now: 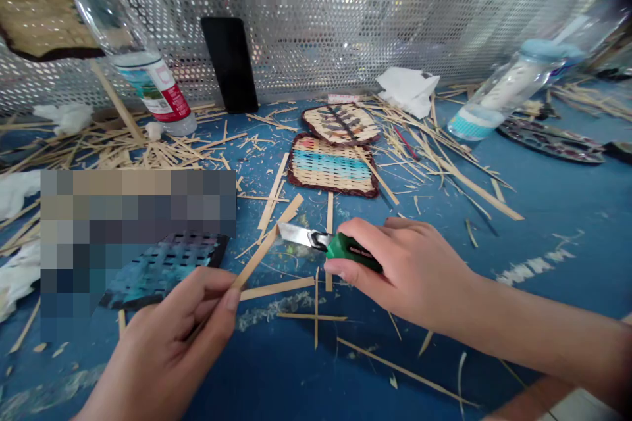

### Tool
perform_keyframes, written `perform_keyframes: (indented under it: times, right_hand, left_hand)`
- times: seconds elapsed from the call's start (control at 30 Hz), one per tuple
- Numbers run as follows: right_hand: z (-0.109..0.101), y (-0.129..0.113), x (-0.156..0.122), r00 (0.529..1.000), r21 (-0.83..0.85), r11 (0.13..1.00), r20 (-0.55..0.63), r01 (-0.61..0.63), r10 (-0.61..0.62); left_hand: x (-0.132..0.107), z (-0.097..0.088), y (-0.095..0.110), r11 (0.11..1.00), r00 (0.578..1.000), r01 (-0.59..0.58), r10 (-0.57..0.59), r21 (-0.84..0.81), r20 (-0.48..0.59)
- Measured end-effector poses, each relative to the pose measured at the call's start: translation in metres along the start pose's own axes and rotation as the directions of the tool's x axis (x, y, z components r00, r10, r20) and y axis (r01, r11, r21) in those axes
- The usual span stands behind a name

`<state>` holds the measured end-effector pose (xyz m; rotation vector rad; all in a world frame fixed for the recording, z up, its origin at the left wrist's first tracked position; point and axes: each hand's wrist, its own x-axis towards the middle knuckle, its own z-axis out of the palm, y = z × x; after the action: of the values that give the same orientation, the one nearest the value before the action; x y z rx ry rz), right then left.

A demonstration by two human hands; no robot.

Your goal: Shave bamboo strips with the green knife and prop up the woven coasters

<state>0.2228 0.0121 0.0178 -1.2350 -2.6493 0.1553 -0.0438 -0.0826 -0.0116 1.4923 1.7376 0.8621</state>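
Note:
Between thumb and fingers, my left hand [192, 335] pinches a flat bamboo strip [259, 255] that slants up and away to the right. My right hand [395, 270] grips a green and black utility knife [353, 251], its blade out to the left. The blade tip touches, or lies right at, the strip's edge near its far part. Under and around the strip, more loose bamboo strips [276, 289] lie on the blue table [395, 385]. Beyond the knife rest two small woven mats [333, 164], one with a blue band, partly overlapping.
A black phone [230, 66] leans on the perforated metal screen [306, 33]. A plastic bottle [153, 89] stands left; a clear cup with a blue lid [513, 89] tilts at right. Crumpled tissue [409, 91], scattered strips and a blue woven piece [168, 270] lie about.

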Motion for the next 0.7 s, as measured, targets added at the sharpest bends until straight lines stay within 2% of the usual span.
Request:
perform_keyframes:
  times: [0.1,0.2,0.27,0.37,0.47,0.53,0.6,0.7]
  right_hand:
    - [-0.004,0.015,0.01,0.992,-0.053,0.994,-0.079,-0.098,0.094]
    - [-0.012,0.025,0.016,0.964,-0.054,0.978,-0.191,-0.201,0.187]
    - [-0.015,0.019,0.012,0.973,0.027,0.99,-0.18,-0.141,0.143]
    - [-0.01,-0.001,-0.001,0.997,0.126,0.991,-0.063,0.046,-0.038]
    - [-0.002,-0.01,-0.006,0.993,0.107,0.988,-0.002,0.115,-0.116]
    - [-0.001,-0.004,-0.001,0.998,0.081,0.995,-0.007,0.065,-0.065]
    - [-0.003,0.008,0.007,0.999,0.121,0.992,0.002,-0.043,0.043]
    - [-0.009,0.026,0.016,0.983,0.344,0.922,0.041,-0.18,0.176]
  left_hand:
    - [-0.001,0.0,0.004,0.974,0.985,-0.168,0.161,0.155,0.059]
    - [0.001,0.002,0.01,0.95,0.973,-0.231,0.222,0.21,0.064]
    - [0.003,0.003,0.013,0.95,0.975,-0.223,0.213,0.22,0.067]
    - [0.004,0.003,0.016,0.953,0.976,-0.216,0.203,0.213,0.077]
    - [0.004,0.002,0.015,0.95,0.971,-0.237,0.224,0.204,0.085]
    - [0.003,0.002,0.015,0.941,0.963,-0.268,0.254,0.209,0.092]
    - [0.001,0.002,0.014,0.928,0.951,-0.308,0.298,0.211,0.079]
    - [-0.001,0.002,0.013,0.922,0.946,-0.323,0.322,0.212,0.04]
